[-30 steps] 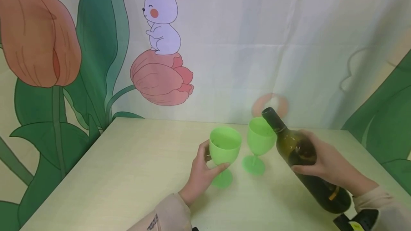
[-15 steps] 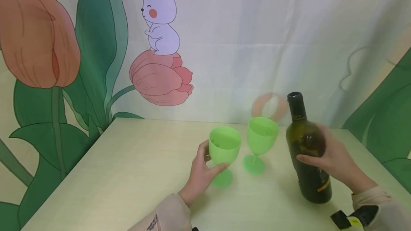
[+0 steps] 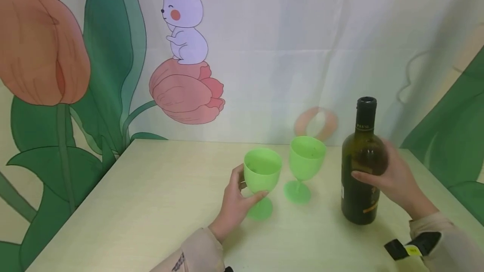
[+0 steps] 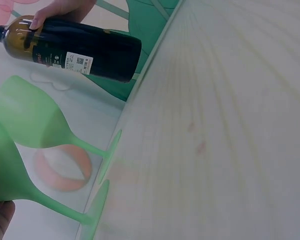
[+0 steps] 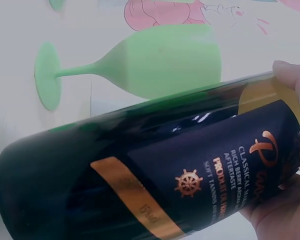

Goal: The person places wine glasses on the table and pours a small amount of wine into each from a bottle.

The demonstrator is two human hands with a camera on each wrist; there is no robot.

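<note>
My left hand [image 3: 236,202] holds the nearer green plastic goblet [image 3: 262,167] around the lower part of its bowl, thumb in front. That goblet's foot rests on the table. Just behind and to its right stands a second green goblet [image 3: 307,158], untouched. My right hand [image 3: 397,181] grips a dark wine bottle [image 3: 360,196] around its body from the right. The bottle is nearly upright with its mouth uncapped. In the left wrist view, the bottle [image 4: 85,50] appears raised slightly off the table. Its gold-lettered label [image 5: 210,170] shows in the right wrist view.
A pale table [image 3: 159,205] carries both goblets. Behind it hangs a cloth backdrop [image 3: 264,53] printed with a rabbit and tulips. A black strap device [image 3: 412,247] sits at the right wrist.
The bottle has swung from tilted, its neck beside the farther goblet's rim, to nearly upright and away to the right. My left hand keeps its hold on the nearer goblet.
</note>
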